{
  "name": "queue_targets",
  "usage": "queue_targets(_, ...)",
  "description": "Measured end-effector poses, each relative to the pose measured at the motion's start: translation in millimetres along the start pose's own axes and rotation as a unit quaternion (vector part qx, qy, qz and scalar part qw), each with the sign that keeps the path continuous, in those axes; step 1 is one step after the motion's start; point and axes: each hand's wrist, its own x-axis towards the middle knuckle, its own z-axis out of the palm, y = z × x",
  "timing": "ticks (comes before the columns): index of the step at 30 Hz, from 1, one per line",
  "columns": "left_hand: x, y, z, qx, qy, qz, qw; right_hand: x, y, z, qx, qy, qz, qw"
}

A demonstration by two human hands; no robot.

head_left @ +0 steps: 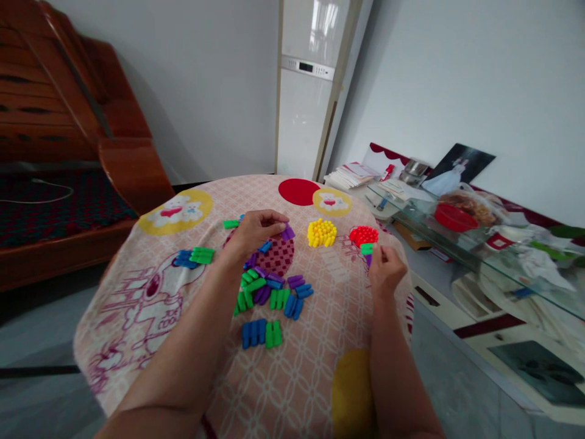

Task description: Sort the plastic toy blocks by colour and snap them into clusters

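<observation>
My left hand [262, 230] is closed, with a small purple plastic piece [287, 233] pinched at its fingertips above the middle of the table. On the right, my right hand [386, 268] has its fingers pressed together on a small green and purple piece [367, 249], partly hidden by the fingers. A heap of yellow bead-like pieces [322, 233] lies between the two hands. Just beyond my right hand is a heap of red bead-like pieces [364, 235]. Loose green pieces [273, 334], blue pieces [253, 333] and purple pieces [262, 295] are scattered below and around my left hand.
A patterned cloth covers the round table [320, 378]. Blue and green pieces [194, 256] lie left of my left forearm. A wooden bench [128, 152] stands at the left. To the right is a glass-topped cabinet [479, 262] crowded with papers, a red bowl [456, 217] and bags.
</observation>
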Motion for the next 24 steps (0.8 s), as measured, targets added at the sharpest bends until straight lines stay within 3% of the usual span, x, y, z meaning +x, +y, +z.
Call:
queue_targets(5, -1, -2, 29.9, 0.016, -0.068, 0.035, 0.997, -27, -45, 20, 0.18, -0.177, -0.018, 0.967)
queue_targets(9, -5, -9, 58.2, 0.075, -0.134, 0.066, 0.986, -40, -66, 29, 0.328, -0.338, 0.053, 0.881)
queue_targets(12, -6, -16, 69.8, 0.111, -0.15, 0.083, 0.979, -44, -72, 32, 0.392, -0.404, 0.087, 0.822)
queue_targets(15, -5, -20, 71.1, 0.113, -0.147, 0.076, 0.98, -42, -68, 34, 0.406, -0.427, 0.114, 0.8)
queue_targets(18, -4, -17, 65.1, 0.11, -0.13, 0.065, 0.983, -31, -51, 31, 0.387, -0.342, 0.142, 0.844)
queue_targets(22, -3, -11, 51.1, 0.137, -0.104, 0.059, 0.983, -5, -12, 16, 0.295, -0.055, 0.148, 0.942)
queue_targets(24, -1, -11, 44.5, 0.149, -0.089, 0.06, 0.983, 6, 10, 4, 0.184, 0.065, 0.136, 0.971)
